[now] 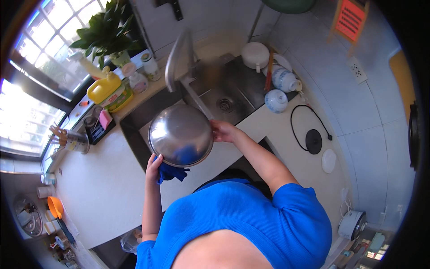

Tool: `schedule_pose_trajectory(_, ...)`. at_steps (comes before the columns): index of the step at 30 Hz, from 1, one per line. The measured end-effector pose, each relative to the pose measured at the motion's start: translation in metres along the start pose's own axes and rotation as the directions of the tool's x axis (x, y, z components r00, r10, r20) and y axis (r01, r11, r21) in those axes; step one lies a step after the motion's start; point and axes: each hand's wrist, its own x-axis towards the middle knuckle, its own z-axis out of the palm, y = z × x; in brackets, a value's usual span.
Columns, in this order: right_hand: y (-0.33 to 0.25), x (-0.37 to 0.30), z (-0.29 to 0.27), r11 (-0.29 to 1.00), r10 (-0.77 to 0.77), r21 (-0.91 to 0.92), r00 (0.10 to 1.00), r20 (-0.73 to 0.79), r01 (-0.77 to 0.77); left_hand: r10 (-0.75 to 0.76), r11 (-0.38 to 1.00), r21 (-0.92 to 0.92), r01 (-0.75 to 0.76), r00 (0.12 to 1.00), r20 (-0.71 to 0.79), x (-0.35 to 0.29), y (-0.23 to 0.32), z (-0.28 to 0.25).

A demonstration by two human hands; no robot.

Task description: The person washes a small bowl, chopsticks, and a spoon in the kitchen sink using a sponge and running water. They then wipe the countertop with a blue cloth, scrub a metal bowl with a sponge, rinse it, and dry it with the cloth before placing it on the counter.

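A round stainless steel bowl (181, 130) is held over the front edge of the sink, its shiny rounded outer side facing up. My left hand (154, 165) grips its rim at the near left, the thumb on top. On the opposite side my right hand (222, 132) is closed on the rim, its fingertips partly hidden. A dark blue cloth (172, 174) hangs below the bowl, right beside my left hand; whether the left fingers also pinch it I cannot tell. The inside of the bowl is hidden.
The sink (130, 123) lies beyond, under a curved tap (171, 67). White-blue bowls (276, 101) and a white pot (255, 57) stand at the right. A yellow jug (106, 89), utensil holder (77, 141) and plant (107, 33) line the window side. A black cord (293, 130) lies right.
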Motion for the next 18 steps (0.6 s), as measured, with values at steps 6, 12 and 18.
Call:
schedule_pose_trajectory(6,-0.039,-0.054,-0.052,0.975,-0.175,0.124,0.982,-0.066,0.182,-0.117,0.948,0.264,0.178,0.966,-0.232,0.023,-0.03,0.053)
schedule_pose_trajectory(12,-0.108,-0.109,-0.151,0.765,-0.48,0.275,0.801,-0.358,0.582,-0.178,0.965,0.142,0.22,0.95,-0.257,0.047,-0.06,0.108)
schedule_pose_trajectory(18,-0.184,-0.141,-0.264,0.47,-0.66,0.321,0.569,-0.491,0.822,-0.211,0.96,0.116,0.255,0.931,-0.298,0.049,-0.074,0.141)
